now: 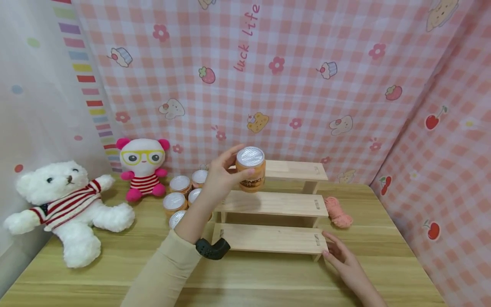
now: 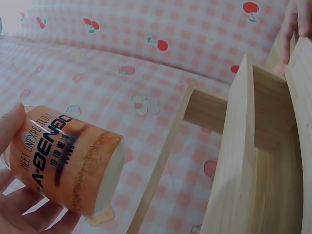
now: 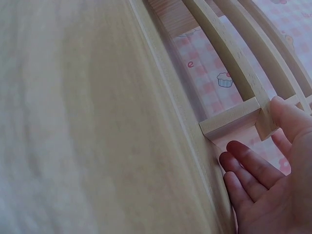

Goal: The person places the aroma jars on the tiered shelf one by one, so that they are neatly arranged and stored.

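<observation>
1 orange can [image 1: 255, 163], near rack [image 1: 274, 204] upper tiers; L hand [image 1: 223, 172] grips its side, prob. to keep it upright; R hand [image 1: 346, 259] loosely spread, thumb on rack's bottom-tier R end, prob. steadying; other cans [image 1: 175, 201] L of rack

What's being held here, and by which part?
The left hand holds an orange, silver-topped cylindrical can by its curved side; the right hand touches a pale wooden shelf.
</observation>
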Demonstrator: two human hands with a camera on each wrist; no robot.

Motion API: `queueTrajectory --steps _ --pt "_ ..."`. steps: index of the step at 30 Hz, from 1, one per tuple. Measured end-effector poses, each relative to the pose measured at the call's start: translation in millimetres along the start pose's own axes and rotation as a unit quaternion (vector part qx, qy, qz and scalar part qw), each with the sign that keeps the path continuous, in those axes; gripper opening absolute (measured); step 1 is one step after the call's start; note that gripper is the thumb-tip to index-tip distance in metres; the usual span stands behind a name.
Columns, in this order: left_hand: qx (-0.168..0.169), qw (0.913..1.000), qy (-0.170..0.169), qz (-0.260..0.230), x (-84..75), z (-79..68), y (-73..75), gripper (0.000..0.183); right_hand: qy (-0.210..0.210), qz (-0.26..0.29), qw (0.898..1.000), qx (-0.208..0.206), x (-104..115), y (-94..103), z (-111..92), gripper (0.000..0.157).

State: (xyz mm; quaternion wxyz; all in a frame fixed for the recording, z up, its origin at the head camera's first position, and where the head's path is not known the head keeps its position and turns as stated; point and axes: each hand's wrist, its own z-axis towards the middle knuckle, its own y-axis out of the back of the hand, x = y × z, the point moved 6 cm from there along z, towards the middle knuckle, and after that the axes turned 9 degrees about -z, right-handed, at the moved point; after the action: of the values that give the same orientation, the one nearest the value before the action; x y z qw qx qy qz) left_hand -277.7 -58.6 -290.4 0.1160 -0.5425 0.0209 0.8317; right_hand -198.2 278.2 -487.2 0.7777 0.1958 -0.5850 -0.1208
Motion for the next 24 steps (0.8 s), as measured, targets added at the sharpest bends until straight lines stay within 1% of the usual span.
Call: queueTrajectory --steps 6,11,15,19,24 --pt "0.004 0.9998 0.019 0.010 3.4 16.7 -20.0 0.064 0.001 0.007 1.000 0.005 -1 -0.7 0 0.048" --pt "0.007 0.9995 0.029 -0.007 6.2 29.8 -33.6 0.065 0.004 0.009 1.000 0.008 1 -0.9 1 0.048" --pt "0.008 0.9992 0.037 -0.012 10.9 39.8 -42.9 0.064 0.016 0.008 1.000 0.010 3 -1.1 1 0.048" --pt "0.012 0.9991 0.037 -0.018 15.9 49.5 -51.3 0.063 0.021 0.007 1.000 0.008 3 -0.9 0 0.048" --pt "0.014 0.9992 0.036 -0.011 22.3 61.2 -60.7 0.063 0.010 0.001 1.000 0.003 1 0.3 0 0.048"
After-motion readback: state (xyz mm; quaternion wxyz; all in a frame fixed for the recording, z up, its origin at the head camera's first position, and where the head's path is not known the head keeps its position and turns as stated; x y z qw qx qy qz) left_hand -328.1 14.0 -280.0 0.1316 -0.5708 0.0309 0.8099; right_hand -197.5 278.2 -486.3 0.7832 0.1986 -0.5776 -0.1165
